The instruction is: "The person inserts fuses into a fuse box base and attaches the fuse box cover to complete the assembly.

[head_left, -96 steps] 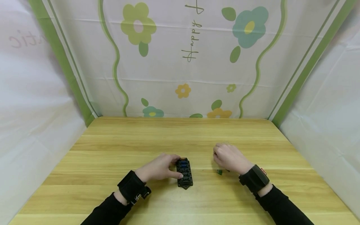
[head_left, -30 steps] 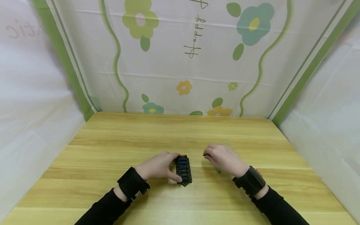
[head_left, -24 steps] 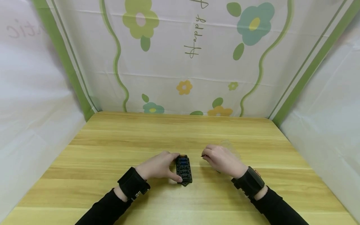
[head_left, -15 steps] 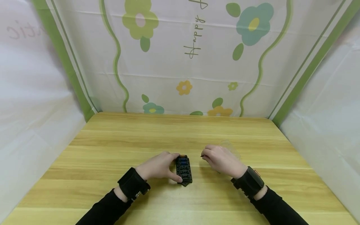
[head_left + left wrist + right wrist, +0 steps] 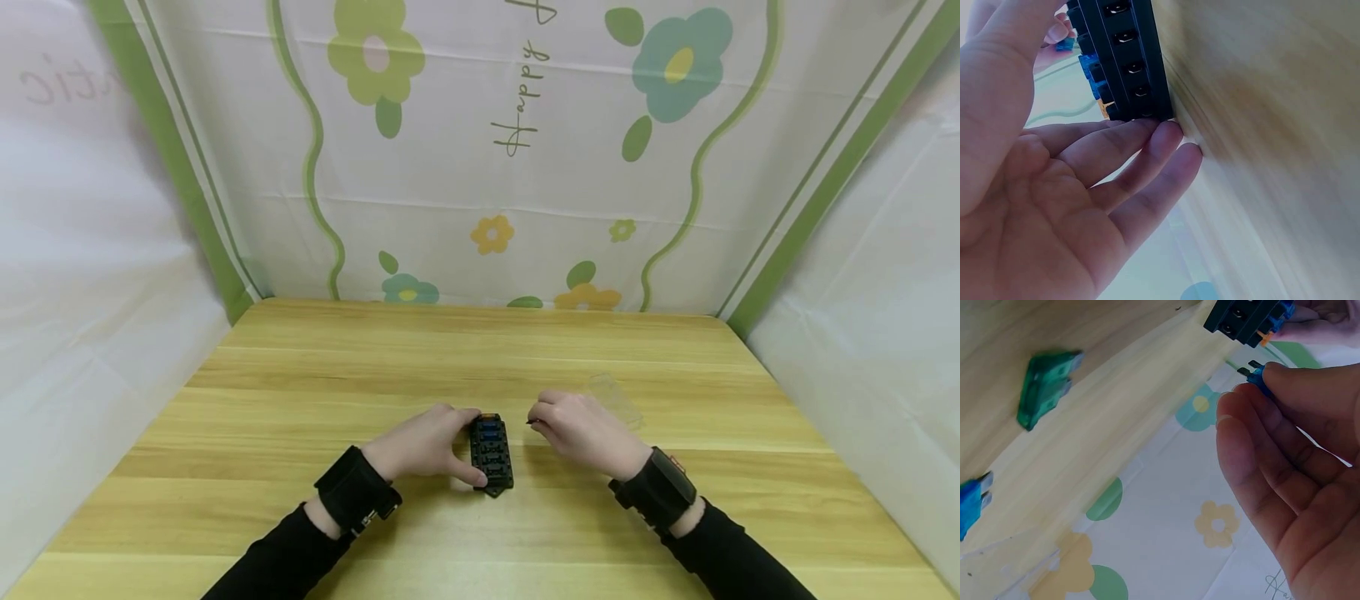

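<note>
My left hand [image 5: 423, 442] holds a black fuse box [image 5: 492, 457] on the table, fingers at its far end and thumb at its near end. Blue fuses and an orange one sit in its far slots; the nearer slots show dark. To the right, my right hand [image 5: 588, 429] pinches a blue blade fuse [image 5: 1256, 376] between thumb and fingers, its two prongs pointing out toward the box. A gap separates the fuse from the box. In the right wrist view a green blade fuse [image 5: 1046, 389] and another blue fuse [image 5: 969, 505] lie on the table.
A clear plastic cover [image 5: 617, 402] lies on the wooden table [image 5: 360, 358] behind my right hand. Floral white cloth [image 5: 442, 167] hangs at the back and both sides. In the head view my right hand hides the loose fuses.
My right hand has come left from above the loose fuses, now with a blue fuse pinched in it, and still edges toward the box. The left hand keeps its hold.
</note>
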Demonstrator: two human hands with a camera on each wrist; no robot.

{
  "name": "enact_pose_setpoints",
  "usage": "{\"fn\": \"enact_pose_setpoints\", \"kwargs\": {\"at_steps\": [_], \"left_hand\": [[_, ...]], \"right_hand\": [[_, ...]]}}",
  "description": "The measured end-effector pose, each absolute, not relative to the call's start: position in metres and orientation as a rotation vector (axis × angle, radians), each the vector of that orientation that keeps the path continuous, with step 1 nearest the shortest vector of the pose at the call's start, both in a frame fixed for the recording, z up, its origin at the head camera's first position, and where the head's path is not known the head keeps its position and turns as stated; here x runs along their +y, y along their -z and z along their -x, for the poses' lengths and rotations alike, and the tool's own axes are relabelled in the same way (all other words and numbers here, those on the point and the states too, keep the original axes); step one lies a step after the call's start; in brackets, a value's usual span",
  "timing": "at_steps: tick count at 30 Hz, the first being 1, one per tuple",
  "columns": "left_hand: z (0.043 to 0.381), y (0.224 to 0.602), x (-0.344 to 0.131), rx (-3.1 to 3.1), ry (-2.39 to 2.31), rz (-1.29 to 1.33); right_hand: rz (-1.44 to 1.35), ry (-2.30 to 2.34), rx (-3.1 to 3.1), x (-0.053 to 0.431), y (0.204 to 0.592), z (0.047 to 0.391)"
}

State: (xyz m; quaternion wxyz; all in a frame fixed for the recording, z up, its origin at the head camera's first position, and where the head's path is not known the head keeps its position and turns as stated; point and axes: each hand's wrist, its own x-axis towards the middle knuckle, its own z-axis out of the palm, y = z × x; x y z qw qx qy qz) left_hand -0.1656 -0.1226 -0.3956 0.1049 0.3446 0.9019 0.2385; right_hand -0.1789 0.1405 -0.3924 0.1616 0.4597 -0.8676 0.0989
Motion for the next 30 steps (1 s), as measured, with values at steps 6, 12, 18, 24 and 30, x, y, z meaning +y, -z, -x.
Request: {"fn": "enact_pose_setpoints", "kwargs": {"at_steps": [6,12,18,24,30], "left_hand": [[0.166,0.397,-0.123,2.666,-0.698,-1.013],[0.166,0.397,-0.123,2.664,-0.698,-1.012],[0.166,0.398,-0.123,2.643,-0.724,-1.021],[0.168,0.399,-0.124,2.63,-0.756,-1.058],[0.169,0.4,-0.125,2.652,-0.74,-1.071]], "right_hand": [[-1.316,-0.251,-2.472,0.133,0.391,0.176],[-1.338,-0.253,-2.468,0.127,0.388,0.174],[-1.359,-0.245,-2.459,0.119,0.386,0.172],[-1.411,-0.347,-2.458,0.109,0.382,0.166],[-1.433,-0.371,-2.484,0.101,0.378,0.162]]}}
